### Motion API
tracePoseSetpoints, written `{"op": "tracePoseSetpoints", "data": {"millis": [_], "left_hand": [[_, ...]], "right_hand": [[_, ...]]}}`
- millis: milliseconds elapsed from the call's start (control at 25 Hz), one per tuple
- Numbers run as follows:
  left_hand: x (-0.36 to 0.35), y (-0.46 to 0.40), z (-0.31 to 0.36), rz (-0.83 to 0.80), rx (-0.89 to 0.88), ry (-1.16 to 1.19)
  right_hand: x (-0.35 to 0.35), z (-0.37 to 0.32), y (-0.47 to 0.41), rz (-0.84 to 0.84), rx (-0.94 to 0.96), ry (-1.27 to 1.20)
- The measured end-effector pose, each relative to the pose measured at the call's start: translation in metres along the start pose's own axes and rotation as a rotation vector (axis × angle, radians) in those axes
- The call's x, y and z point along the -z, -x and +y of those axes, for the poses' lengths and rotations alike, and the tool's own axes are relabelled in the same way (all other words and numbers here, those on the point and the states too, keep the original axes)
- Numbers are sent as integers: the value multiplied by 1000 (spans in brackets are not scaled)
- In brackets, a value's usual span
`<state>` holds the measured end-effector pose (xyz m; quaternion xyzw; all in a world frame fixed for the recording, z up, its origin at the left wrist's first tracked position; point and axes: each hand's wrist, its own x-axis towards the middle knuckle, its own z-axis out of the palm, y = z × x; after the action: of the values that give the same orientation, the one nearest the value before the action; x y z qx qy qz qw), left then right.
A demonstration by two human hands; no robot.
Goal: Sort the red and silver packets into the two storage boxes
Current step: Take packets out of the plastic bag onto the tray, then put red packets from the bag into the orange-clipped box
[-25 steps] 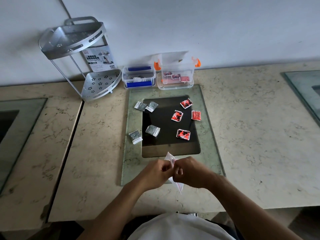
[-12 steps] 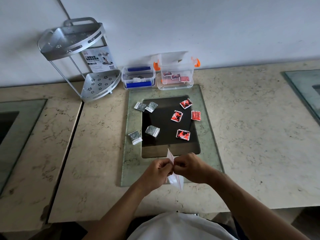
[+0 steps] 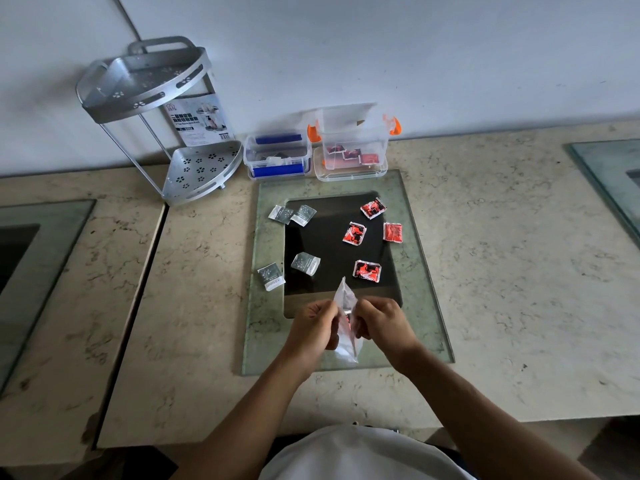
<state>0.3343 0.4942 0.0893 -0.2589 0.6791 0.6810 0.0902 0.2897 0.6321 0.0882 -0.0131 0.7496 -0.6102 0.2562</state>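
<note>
both hands are busy on a clear plastic bag [image 3: 346, 327] held over the near edge of the glass panel [image 3: 422, 271]. the left hand [image 3: 311, 329] has its grip pinched on the bag's left side and the right hand [image 3: 381, 323] is pinched on the right side, looks like they're pulling the mouth open. there's a bit of red showing inside, probably a packet, but i can't tell how many are in there or whether any silver ones are hiding behind the fingers.

out on the glass: four silver packets on the left, two touching near the far corner [image 3: 292, 214] and two closer in [image 3: 305, 263], well apart from four red packets on the right side [image 3: 367, 270]. at the back against the wall sit the two storage boxes, the blue-latched box [image 3: 277, 157] just beside the orange-latched box [image 3: 353, 147]. the orange one clearly has red packets in it already. the blue one has something in it, but it's too small and murky to tell what.

handling guess: these sachets look light, flat and a bit crinkly, slick foil, so they'll slide on glass instead of lifting clean. i'd pinch them by an edge or corner. the bag is floppy and won't hold its shape, so it needs both hands or a tip-out.

the metal corner rack [image 3: 156, 116] on the tabletop [image 3: 519, 271] to the left isn't part of this.
</note>
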Motion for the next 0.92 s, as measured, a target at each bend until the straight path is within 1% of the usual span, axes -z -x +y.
{"op": "tracePoseSetpoints", "data": {"millis": [40, 120, 240, 320, 440, 600, 680, 760, 800, 840, 920], "left_hand": [[3, -2, 1, 28, -24, -40], [14, -4, 2, 48, -100, -175], [36, -5, 4, 17, -196, -395], [47, -4, 5, -15, -223, -532], [48, -1, 4, -43, -237, -591], [42, 6, 6, -82, -244, -519], [42, 8, 5, -102, -233, -450], [43, 8, 0, -115, -200, -361], [43, 7, -3, -110, -160, -300], [44, 4, -9, -87, -106, -250], [44, -4, -24, -7, -14, -235]], "right_hand": [[4, -2, -1, 23, 7, 14], [17, -2, -6, 56, 47, 141], [44, 0, -9, 110, 102, 421], [56, 0, -8, 133, 157, 561], [57, 0, -7, 108, 196, 635], [49, -5, -6, 92, 199, 622], [45, -11, -5, 96, 212, 640], [42, -15, -3, 64, 210, 629], [42, -14, -3, 36, 196, 567], [42, -10, -4, 1, 164, 451], [43, 7, -9, -6, 77, 196]]}}
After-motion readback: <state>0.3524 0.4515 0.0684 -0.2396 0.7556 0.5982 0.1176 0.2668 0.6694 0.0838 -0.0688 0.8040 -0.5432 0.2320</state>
